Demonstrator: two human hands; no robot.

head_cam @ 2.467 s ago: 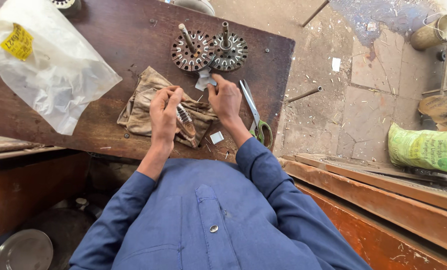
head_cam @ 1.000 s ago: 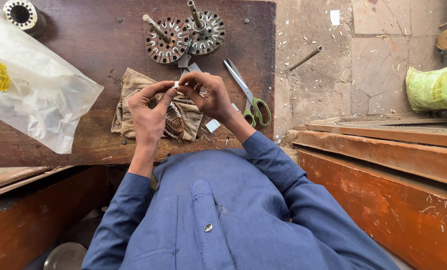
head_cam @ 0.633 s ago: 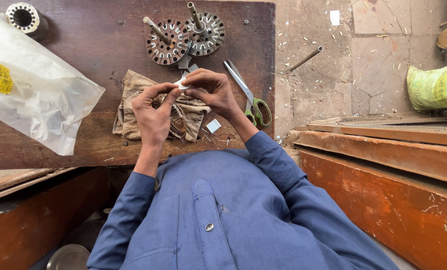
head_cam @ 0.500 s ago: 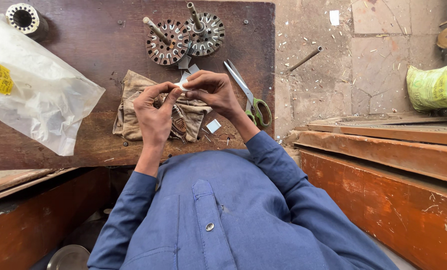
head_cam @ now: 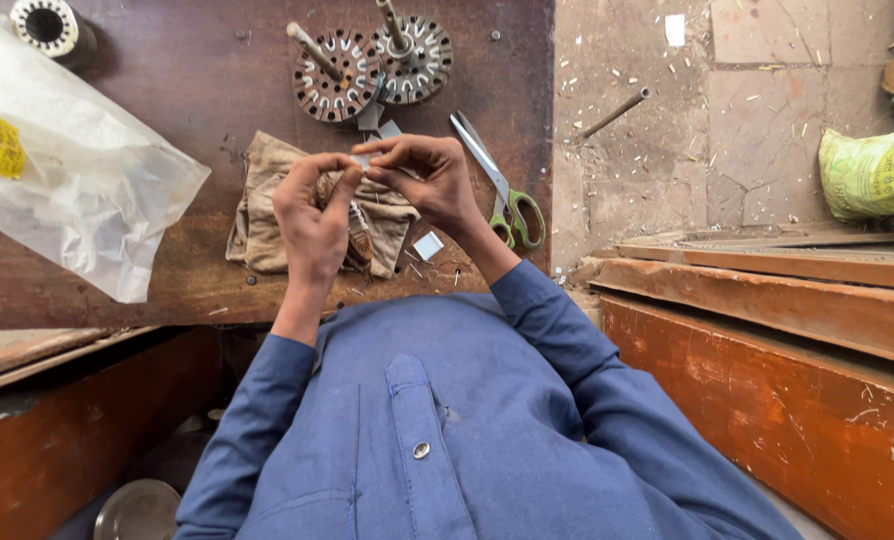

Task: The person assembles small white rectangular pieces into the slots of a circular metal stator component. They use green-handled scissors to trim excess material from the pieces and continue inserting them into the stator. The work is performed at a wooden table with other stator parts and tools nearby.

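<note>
Pale paper slip (head_cam: 362,160) pinched between both hands over crumpled cloth (head_cam: 267,200)

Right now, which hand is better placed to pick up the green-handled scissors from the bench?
The right hand, probably. The scissors lie just beside its wrist, while the left hand is on the far side, over the cloth. Both hands pinch a small pale piece.

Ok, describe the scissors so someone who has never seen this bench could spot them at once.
On the dark wooden table, go to its right edge, just right of the right hand. The scissors lie flat there, blades pointing away from the person. Their green handle loops set them apart from the round slotted metal discs farther back.
</note>
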